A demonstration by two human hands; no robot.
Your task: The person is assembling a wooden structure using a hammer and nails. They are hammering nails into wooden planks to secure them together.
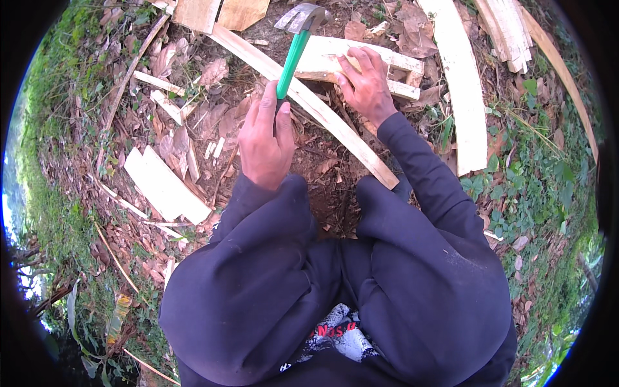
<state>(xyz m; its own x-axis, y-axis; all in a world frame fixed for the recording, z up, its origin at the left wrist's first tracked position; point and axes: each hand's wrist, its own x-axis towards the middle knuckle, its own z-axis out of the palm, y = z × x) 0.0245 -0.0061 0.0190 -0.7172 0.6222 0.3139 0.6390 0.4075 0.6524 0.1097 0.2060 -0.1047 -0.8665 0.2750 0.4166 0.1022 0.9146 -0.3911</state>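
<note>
My left hand [265, 140] grips the green handle of a hammer [293, 51], whose grey metal head is raised above the wood at the top of the view. My right hand [364, 80] lies flat with fingers spread on a pale wooden piece [322, 57] on the ground, pressing it down. That piece rests across a long pale plank [309, 103] running diagonally from upper left to lower right. Both arms wear dark sleeves, and my knees fill the lower middle.
Bare earth with dry brown leaves surrounds the work. Loose boards lie around: a short flat board [164, 187] at left, a long plank [464, 90] at right, stacked slats [509, 29] at top right. Green plants [535, 180] cover the right side.
</note>
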